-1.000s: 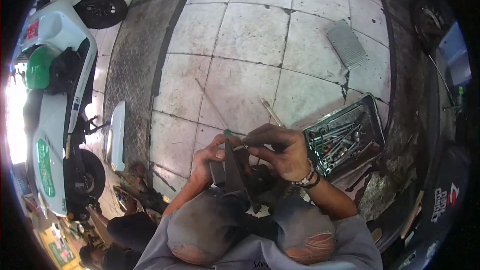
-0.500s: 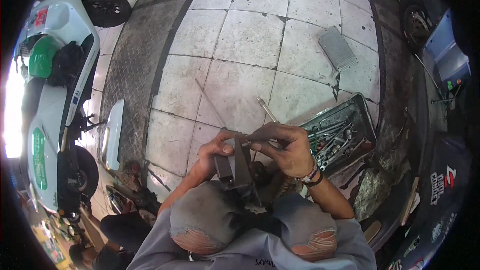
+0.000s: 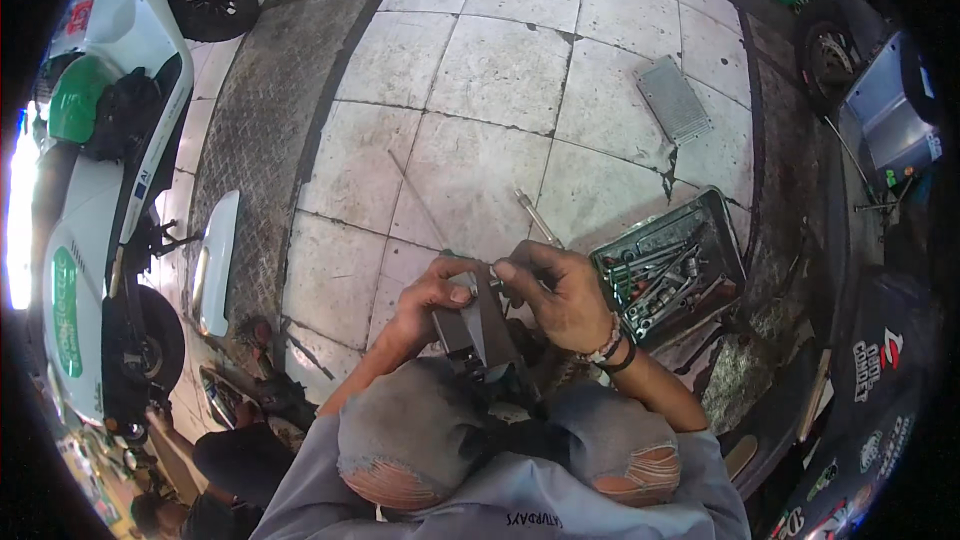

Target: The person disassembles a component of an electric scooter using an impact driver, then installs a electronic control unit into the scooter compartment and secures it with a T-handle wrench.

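Above my knees, my left hand grips a dark angular metal part, its thumb on the upper end. My right hand is pinched at that same end, around something small that I cannot make out. The part's lower end hangs between my knees beside dark, indistinct pieces. Just beyond my hands a long thin rod and a shorter metal bar lie on the tiles. A metal tray of wrenches and sockets is beside my right hand.
A white-green scooter stands left, with a loose white panel beside it. Another person works at lower left. A ribbed metal plate lies on the tiles. Another wheel and dark printed cover are right.
My right hand has turned, with thumb and fingers moved slightly up and left at the part's top. The part's lower end sits a little differently; my left hand keeps its grip.
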`<state>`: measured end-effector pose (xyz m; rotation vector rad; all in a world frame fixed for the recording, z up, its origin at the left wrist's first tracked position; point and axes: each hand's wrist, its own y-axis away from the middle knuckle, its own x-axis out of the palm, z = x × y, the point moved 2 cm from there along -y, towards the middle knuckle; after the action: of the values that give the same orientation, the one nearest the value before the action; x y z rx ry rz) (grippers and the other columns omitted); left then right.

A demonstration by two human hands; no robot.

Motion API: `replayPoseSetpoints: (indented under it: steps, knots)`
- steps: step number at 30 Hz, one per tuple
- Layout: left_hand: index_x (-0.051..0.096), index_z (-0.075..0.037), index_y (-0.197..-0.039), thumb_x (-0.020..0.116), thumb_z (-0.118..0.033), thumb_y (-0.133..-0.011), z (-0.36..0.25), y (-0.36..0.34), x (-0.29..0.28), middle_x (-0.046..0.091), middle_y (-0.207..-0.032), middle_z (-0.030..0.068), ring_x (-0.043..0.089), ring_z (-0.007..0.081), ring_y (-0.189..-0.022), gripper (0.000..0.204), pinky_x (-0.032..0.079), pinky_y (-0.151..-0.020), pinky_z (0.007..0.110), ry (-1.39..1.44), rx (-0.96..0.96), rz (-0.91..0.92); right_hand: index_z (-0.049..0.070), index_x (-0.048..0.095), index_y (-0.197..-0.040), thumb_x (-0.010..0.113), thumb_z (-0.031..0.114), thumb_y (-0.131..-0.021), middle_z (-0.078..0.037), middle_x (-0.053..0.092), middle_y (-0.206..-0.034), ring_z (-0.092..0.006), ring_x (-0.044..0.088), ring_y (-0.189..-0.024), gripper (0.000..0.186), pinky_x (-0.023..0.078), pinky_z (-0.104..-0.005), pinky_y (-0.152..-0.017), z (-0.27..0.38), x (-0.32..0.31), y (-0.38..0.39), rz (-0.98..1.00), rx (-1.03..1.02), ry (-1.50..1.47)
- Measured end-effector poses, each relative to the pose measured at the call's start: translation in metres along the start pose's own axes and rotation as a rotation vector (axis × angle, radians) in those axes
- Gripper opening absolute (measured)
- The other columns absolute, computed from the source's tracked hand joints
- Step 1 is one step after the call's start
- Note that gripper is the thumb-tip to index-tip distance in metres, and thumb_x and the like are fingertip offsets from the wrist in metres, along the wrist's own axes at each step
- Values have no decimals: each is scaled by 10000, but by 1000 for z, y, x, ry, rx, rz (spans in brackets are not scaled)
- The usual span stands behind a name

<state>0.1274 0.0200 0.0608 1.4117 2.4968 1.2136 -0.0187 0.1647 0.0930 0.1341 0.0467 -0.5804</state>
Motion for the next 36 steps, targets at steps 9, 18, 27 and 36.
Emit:
replayPoseSetpoints:
  steps: [9,18,27,36]
  knots:
    - [623,97,-1241,661,-311,-686,-7,-3,-1,695,-1108,198,663,275,-1001,690,500,-926,353,-54,-52,136,-23,615,-947,590,265,-1044,-201,563,-706,-319,573,-600,305,454,-400,-603,-2,0,-2,105,-5,89]
    - [563,91,-1320,666,-294,-723,4,-7,-11,659,-1187,203,639,291,-1053,718,484,-967,365,9,-33,101,-31,608,-1054,547,286,-1059,-210,605,-784,-268,584,-640,322,461,-399,-630,0,-9,-3,256,-54,-13]
    - [602,110,-1255,663,-308,-661,8,-15,-18,678,-1091,223,671,324,-970,729,523,-918,379,67,-39,129,22,660,-1236,539,300,-1061,-151,682,-874,-255,647,-683,350,506,-352,-672,-3,-13,1,5,-324,0]
    - [550,105,-1253,647,-308,-648,9,-18,-17,667,-1038,268,690,402,-843,738,589,-808,489,203,-35,142,55,629,-1355,620,432,-993,-171,724,-897,-291,729,-738,522,557,-405,-664,1,-21,5,232,-223,350]
